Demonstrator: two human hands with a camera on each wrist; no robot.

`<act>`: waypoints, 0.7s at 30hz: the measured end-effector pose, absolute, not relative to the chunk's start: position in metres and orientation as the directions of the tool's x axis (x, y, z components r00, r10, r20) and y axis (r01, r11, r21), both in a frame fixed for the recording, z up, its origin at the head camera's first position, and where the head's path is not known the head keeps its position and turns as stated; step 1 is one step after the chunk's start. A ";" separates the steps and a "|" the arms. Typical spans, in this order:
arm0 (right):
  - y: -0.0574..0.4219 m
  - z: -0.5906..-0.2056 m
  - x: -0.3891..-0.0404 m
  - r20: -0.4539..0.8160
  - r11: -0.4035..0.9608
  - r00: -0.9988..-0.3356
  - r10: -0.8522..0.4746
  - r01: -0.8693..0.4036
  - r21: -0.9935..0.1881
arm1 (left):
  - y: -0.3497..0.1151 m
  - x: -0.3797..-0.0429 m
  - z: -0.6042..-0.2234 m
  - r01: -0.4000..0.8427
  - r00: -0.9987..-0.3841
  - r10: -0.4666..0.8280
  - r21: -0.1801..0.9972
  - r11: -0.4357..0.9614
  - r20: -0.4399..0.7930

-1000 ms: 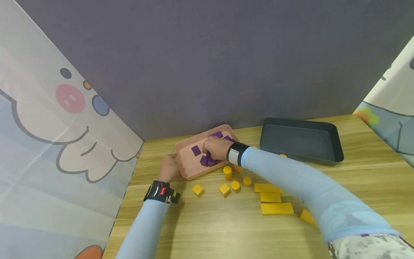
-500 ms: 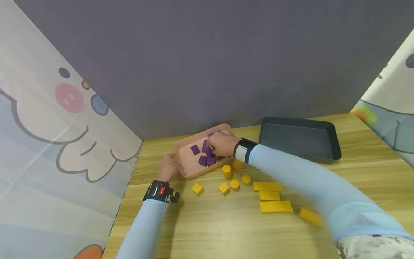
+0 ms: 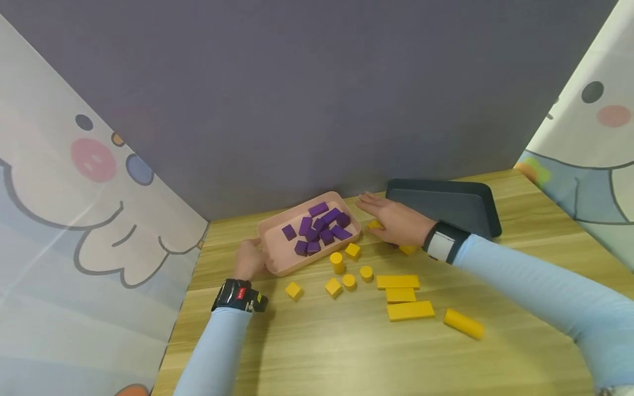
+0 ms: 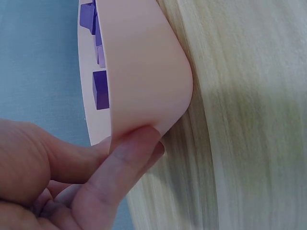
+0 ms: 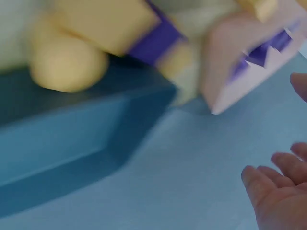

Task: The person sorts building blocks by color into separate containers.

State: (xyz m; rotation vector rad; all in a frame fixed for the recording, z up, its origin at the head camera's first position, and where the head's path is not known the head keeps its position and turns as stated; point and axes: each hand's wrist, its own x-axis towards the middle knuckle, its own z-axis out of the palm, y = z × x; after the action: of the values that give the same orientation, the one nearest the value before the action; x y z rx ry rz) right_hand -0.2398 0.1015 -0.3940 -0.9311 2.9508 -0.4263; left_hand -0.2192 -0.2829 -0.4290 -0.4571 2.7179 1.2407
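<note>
My left hand [image 3: 249,260] pinches the left end of a pink tray [image 3: 278,252], its thumb and fingers on either side of the wall [image 4: 139,86] in the left wrist view. Several purple blocks [image 3: 305,225] lie in the tray, mostly toward its right half. Just right of the tray, my right hand [image 3: 398,221] is held with fingers extended and nothing in it. It hangs over yellow blocks [image 3: 375,225] that it partly hides. A purple block [image 5: 156,43] lies among yellow pieces beside the dark tray in the right wrist view, blurred.
A dark tray [image 3: 448,202] stands at the back right, against the grey wall [image 3: 317,110]. Yellow cubes [image 3: 333,287], short cylinders [image 3: 338,263] and flat planks [image 3: 410,311] are spread in front. A longer yellow cylinder [image 3: 463,323] lies farther right. Printed panels [image 3: 64,209] flank the table.
My right hand has let go of the purple blocks, left the pink tray and moved right, its fingers straightening. The left hand keeps its pinch on the tray. The head view has shifted slightly right.
</note>
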 end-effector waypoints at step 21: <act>0.132 -0.446 -0.187 -0.202 0.812 -0.800 -0.566 -0.497 -0.307 | -0.285 -0.217 -0.428 -0.340 -0.940 -0.244 0.656 0.674 -0.237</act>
State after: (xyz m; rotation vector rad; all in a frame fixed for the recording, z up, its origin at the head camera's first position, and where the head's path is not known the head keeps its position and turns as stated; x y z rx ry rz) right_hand -0.1873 0.1318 -0.4458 -0.8139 2.7133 -0.3466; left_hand -0.2173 -0.2845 -0.4282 -0.4833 2.7545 1.1197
